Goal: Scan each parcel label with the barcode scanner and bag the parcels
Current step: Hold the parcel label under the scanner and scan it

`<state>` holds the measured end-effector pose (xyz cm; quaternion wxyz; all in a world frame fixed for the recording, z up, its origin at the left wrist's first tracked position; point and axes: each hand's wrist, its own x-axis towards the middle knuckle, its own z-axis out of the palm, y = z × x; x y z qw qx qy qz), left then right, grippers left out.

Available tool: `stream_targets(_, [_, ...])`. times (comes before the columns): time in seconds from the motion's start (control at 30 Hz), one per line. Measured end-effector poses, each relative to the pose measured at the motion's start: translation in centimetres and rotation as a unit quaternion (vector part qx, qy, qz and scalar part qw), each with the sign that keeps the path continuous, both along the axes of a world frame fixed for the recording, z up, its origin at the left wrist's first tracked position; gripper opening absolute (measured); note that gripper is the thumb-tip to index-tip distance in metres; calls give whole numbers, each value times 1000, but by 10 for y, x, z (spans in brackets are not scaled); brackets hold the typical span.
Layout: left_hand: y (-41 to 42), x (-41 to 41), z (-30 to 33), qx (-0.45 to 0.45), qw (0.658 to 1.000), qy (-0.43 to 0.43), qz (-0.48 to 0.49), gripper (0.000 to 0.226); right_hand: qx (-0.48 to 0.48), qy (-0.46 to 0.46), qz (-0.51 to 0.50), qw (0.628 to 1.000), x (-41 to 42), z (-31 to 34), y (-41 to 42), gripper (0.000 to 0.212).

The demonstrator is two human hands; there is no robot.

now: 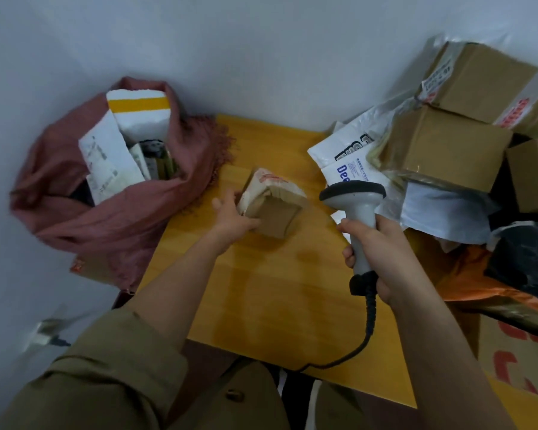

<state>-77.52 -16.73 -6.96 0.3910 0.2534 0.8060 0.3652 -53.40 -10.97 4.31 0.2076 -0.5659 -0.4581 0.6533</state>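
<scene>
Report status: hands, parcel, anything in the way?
Left hand grips small parcel on table. Right hand holds scanner. Nothing between them.

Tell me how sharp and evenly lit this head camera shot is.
Head view: wide-angle bending at the edges; dim, flat light; soft sheen on the table; small parcel and left hand motion-blurred; scanner in the right hand sharper.

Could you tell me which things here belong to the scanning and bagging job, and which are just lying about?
Belong to the job:
barcode scanner in the right hand
small cardboard parcel under the left hand
pink bag holding parcels
parcel pile on the right

Lying about:
white plug
wooden table
</scene>
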Motion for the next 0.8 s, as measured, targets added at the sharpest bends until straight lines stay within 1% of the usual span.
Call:
stream_targets(0.03, [-7,-1,1,24,995,95,-34,73,1,2,9,1000,-4,1,-1,14])
stream_targets(0.07, [-16,-1,1,41,977,197,-78,77,2,3,17,1000,-8,1,-2,14])
stream_targets(0.1, [-26,0,-2,48,947,292,-126,80,3,3,23,1000,-11,1,-3,15])
stream_targets(0.13, [-36,2,-5,46,915,364,-170,80,2,4,28,1000,-14,1,-4,15])
stream_targets(0.17, [-46,4,-10,35,890,405,-207,80,1,6,32,999,-17,1,-5,15])
stream_targets(0.2, [-54,5,-15,14,877,417,-239,82,-1,8,35,999,-20,1,-7,15])
stream_targets(0.33, [-77,6,-34,-93,864,362,-338,105,-16,-2,42,999,-23,-5,-10,17])
stream_targets(0.4, [-83,6,-37,-96,873,338,-340,112,-24,-10,41,999,-23,-9,-11,17])
stream_targets(0.5, [-85,7,-35,-94,895,288,-328,131,-31,-24,39,998,-22,-13,-12,15])
stream_targets(0.57, [-82,12,-35,-89,903,261,-329,139,-37,-21,34,999,-20,-15,-12,11])
stream_targets(0.67, [-75,23,-37,-84,912,222,-335,137,-39,-22,31,998,-18,-14,-13,8])
stream_targets(0.73, [-70,27,-39,-85,907,220,-351,131,-40,-22,27,999,-17,-14,-11,8])
stream_targets(0.8, [-62,26,-36,-93,893,233,-373,127,-39,-25,25,999,-14,-14,-9,8])
